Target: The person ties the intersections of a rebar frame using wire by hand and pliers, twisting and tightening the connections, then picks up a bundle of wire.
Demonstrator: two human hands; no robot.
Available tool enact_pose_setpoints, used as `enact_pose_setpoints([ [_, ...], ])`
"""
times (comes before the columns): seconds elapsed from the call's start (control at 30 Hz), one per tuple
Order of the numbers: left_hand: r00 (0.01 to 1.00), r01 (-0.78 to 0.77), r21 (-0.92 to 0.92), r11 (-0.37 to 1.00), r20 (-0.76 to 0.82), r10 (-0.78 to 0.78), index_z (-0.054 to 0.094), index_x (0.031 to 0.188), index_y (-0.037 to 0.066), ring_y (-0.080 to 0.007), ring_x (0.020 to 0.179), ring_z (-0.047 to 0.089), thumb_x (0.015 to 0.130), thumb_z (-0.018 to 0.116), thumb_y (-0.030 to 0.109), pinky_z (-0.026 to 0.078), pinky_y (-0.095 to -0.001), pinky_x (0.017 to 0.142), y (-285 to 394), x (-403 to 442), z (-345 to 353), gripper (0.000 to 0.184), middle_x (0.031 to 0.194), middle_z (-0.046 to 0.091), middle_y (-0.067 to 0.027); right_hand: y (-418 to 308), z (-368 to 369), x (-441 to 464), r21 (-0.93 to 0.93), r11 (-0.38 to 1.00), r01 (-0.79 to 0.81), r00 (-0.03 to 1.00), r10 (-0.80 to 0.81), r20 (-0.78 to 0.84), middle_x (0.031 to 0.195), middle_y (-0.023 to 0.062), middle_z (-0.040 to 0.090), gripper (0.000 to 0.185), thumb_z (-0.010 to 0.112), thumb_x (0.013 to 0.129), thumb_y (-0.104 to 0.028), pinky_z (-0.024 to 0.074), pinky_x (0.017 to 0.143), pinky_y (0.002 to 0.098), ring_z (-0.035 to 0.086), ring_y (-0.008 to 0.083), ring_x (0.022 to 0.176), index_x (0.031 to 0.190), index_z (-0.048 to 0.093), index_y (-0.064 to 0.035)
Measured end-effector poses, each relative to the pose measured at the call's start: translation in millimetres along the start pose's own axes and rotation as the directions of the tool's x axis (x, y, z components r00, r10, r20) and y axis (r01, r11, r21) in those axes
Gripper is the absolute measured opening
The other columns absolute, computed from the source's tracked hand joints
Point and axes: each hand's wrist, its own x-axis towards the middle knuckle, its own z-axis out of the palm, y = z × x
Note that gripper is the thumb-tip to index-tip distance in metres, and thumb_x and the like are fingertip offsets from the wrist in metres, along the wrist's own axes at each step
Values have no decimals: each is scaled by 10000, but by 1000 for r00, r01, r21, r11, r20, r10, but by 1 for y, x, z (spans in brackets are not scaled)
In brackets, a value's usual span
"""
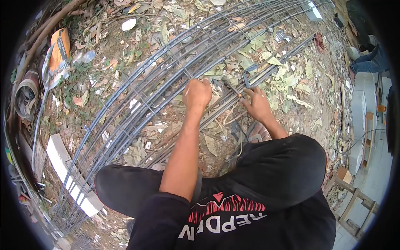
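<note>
A long cage of steel bars (166, 81) with thin cross ties lies across the leafy ground. My left hand (197, 94) is closed in a fist at the cage's near edge; what it grips, if anything, is hidden. To its right, my right hand (256, 103) has its thumb and fingers around the end of a tool handle (236, 88), whose metal head lies up and to the left. Loose steel rods (287, 56) run beneath and beside this hand. A dark metal piece (246, 80) stands just above its fingers.
White blocks support the cage at the lower left (71, 175) and top right (312, 11). An orange and white sack (59, 54) and a bucket (27, 93) lie at left. A wooden ladder-like frame (356, 206) is lower right; a person in blue trousers (371, 61) is upper right.
</note>
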Motion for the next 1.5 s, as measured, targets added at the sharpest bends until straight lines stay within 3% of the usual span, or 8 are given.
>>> enact_pose_setpoints([
  [0.2,986,161,-582,797,63,-153,767,882,-22,-443,858,728,1076,493,466,544,-531,824,1,-11,53,592,848,739,-273,-45,30,43,764,543,-348,899,-37,436,1241,142,701,327,635,1037,-245,532,980,435,701,291,1093,1246,691,0],
  [0.27,979,152,-587,795,-18,-201,763,860,-12,-434,868,727,1079,490,481,538,-537,817,8,-13,49,605,810,736,-258,-80,14,44,587,-133,-799,601,-139,787,1190,140,713,316,560,1087,-226,562,973,433,699,229,1104,1265,670,11],
  [0.6,988,123,-41,992,-91,-126,769,846,-12,-434,875,725,1080,475,514,559,-523,843,13,-8,34,646,879,743,-275,-77,7,64,445,-313,-839,522,-228,822,1210,136,693,380,482,1118,-288,572,937,452,699,262,1044,1307,617,12],
  [0.83,881,223,-358,907,472,-30,781,979,-51,-160,599,666,993,570,682,522,-342,553,-29,-19,-77,763,718,726,-111,-46,30,88,419,907,42,938,-181,297,740,181,655,301,581,1045,-247,515,742,441,635,278,705,971,692,22],
  [0.97,951,157,-503,850,308,6,782,1088,3,-120,589,624,1045,599,515,493,-284,588,-105,-27,-114,546,764,721,-64,-104,5,88,592,728,346,673,-632,384,725,205,660,307,572,1034,-225,499,689,444,623,339,652,951,706,38],
  [1.1,987,70,-633,771,156,39,778,1113,15,-105,627,619,1061,612,378,499,-277,663,-118,-44,-116,402,779,720,-44,-136,-32,103,607,759,-235,972,200,126,806,256,719,301,570,1011,-215,543,793,528,712,446,827,957,741,27],
  [1.33,991,44,-683,729,122,55,768,1066,-52,-142,581,640,1024,656,336,522,-338,617,-158,-71,-146,406,761,742,-103,-187,1,63,270,937,220,937,-280,207,874,291,705,326,608,985,-280,538,847,536,703,478,884,917,728,15],
  [1.5,997,7,-785,619,49,51,776,1027,-50,-162,569,629,990,684,352,522,-362,629,-163,-89,-161,413,697,722,-104,-111,4,86,-176,964,-198,980,195,-31,898,267,730,353,600,970,-266,574,831,504,714,481,870,923,743,53],
])
